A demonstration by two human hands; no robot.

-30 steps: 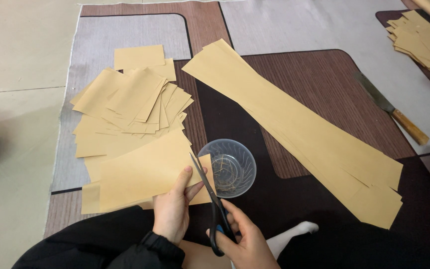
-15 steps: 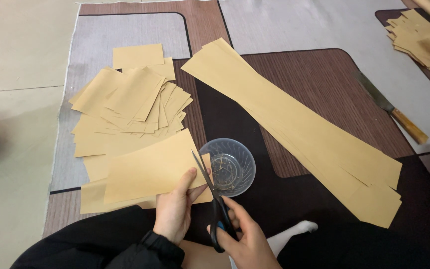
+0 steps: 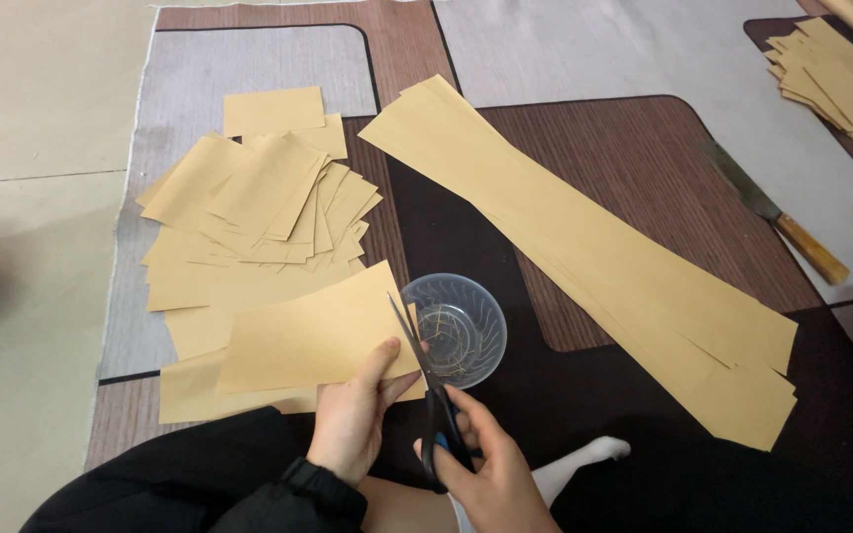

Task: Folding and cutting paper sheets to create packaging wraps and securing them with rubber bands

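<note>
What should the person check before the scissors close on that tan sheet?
1. Left hand grips the tan sheet firmly: ok, thumb on top near the edge.
2. Thumb clear of the blades: cannot tell, it lies very close.
3. Right hand seated in the scissors handles: ok.
4. Blades open on the sheet's right edge: ok.
5. Clear plastic bowl out of the blades' path: not ok, it sits right beside them.
6. Long paper strips apart from the cut: ok.
</note>
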